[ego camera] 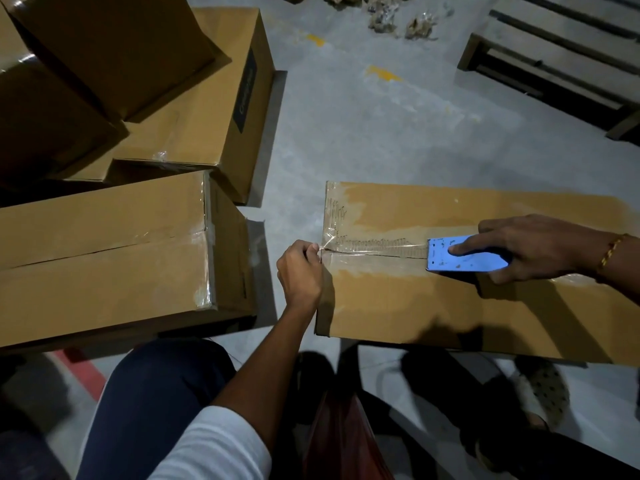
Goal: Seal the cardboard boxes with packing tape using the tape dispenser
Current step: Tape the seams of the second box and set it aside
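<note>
A long cardboard box (433, 306) lies in front of me with its top seam running left to right. A strip of clear packing tape (374, 247) covers the seam from the left edge to the blue tape dispenser (464, 254). My right hand (530, 247) grips the dispenser on the box top, index finger stretched along its blue face. My left hand (301, 271) pinches the bunched tape end at the box's left edge.
A taped box (104, 254) lies to the left, with more stacked boxes (180, 98) behind it. Grey concrete floor (363, 126) stretches beyond; a wooden pallet (561, 57) sits at upper right, with debris near the top. My legs and sandalled foot (540, 393) are below the box.
</note>
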A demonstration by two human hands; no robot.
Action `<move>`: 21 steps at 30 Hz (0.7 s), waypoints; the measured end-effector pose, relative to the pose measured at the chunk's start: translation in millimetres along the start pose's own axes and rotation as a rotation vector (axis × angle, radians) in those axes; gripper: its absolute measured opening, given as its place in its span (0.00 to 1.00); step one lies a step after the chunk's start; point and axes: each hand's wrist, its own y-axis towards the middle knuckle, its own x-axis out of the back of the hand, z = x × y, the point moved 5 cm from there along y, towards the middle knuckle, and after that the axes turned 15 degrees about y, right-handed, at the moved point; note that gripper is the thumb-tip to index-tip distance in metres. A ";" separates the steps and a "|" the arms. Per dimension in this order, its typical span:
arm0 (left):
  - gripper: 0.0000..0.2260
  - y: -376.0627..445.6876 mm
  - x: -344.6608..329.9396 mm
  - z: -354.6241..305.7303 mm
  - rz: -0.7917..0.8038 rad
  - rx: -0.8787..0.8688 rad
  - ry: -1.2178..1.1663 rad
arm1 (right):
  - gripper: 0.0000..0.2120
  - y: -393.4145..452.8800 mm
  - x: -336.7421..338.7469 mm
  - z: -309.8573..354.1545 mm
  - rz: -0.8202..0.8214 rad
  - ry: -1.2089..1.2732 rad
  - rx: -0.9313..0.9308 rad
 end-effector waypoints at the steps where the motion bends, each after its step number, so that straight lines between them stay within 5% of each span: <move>1: 0.09 0.7 -1.5 1.0 0.003 0.003 -0.002 | 0.31 0.7 -0.2 0.2 0.003 0.000 -0.003; 13: 0.09 0.3 -14.9 7.3 -0.013 0.054 0.023 | 0.31 4.2 -2.9 -1.5 0.017 0.008 -0.010; 21: 0.12 1.4 -14.2 -8.3 0.114 0.311 0.184 | 0.31 6.3 -3.6 -0.1 0.037 0.017 -0.016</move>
